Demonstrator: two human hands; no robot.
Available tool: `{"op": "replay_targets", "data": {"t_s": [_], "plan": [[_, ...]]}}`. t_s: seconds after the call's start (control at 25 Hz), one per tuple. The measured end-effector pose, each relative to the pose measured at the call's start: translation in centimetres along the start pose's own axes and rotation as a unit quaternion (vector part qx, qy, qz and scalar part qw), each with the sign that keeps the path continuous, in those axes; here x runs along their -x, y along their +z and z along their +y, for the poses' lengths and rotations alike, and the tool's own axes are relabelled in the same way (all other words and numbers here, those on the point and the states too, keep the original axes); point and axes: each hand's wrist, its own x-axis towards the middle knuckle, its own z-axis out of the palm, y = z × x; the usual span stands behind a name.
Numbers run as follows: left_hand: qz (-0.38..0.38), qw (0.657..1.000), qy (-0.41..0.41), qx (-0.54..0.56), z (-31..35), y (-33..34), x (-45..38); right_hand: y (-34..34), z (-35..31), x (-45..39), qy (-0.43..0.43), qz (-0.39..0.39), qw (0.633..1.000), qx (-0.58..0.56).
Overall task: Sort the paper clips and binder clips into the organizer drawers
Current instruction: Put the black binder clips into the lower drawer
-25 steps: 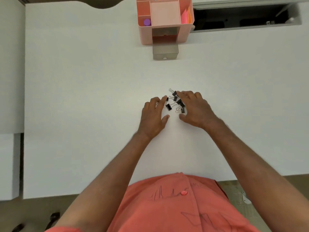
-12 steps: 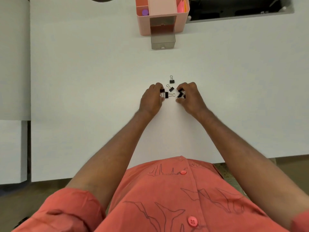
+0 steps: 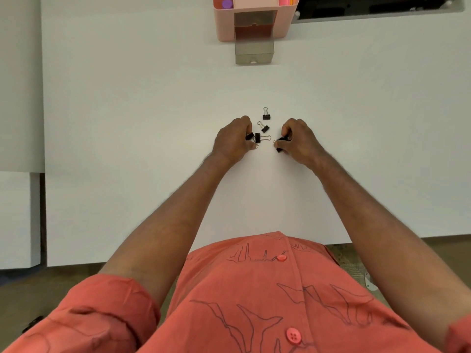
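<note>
Both hands are seen on the white table [image 3: 127,123], knuckles up, facing each other across a small scatter of black binder clips. The left hand [image 3: 233,142] is curled, its fingers drawn together around a black binder clip [image 3: 249,136] at the fingertips; a wire loop shows under the thumb. The right hand [image 3: 298,141] is likewise curled, fingers bunched and pinching black clips [image 3: 280,140], one edge of which protrudes near the thumb; how many are held cannot be told. Three clips lie loose on the table between and just beyond the hands: one [image 3: 258,138] touching or just beside the left fingertips, handles pointing right; a second [image 3: 265,128] slightly farther, tilted; a third [image 3: 266,116] farthest, handles pointing away from the person. No paper clips can be made out. The pink organizer [image 3: 226,26] stands at the far table edge, well apart from the clips, with a translucent grey drawer [image 3: 254,53] pulled out toward the person; its contents cannot be read. A purple item [image 3: 226,3] sits in a top compartment. A coral buttoned shirt [image 3: 254,301] fills the lower field.
</note>
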Motion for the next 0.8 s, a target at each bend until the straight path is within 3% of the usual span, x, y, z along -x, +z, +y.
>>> {"op": "replay_targets", "data": {"t_s": [0.16, 0.48, 0.64, 0.8], "plan": [[-0.023, 0.999, 0.02, -0.018, -0.6, -0.1, -0.3, -0.6, 0.1, -0.1, 0.003, -0.024, 0.999, -0.025], [-0.022, 0.994, 0.091, -0.059, -1.4, -0.2, 0.3, -2.5, -1.2, -0.1, 0.054, -0.02, 0.997, 0.045], [0.0, 0.994, 0.103, -0.032, -1.5, -0.1, 0.3, -4.1, -1.8, -1.0, 0.082, -0.019, 0.996, -0.025], [0.014, 0.993, 0.015, 0.118, -2.3, -0.4, -0.1, -6.2, -4.6, -2.6, 0.077, -0.066, 0.976, -0.192]]}}
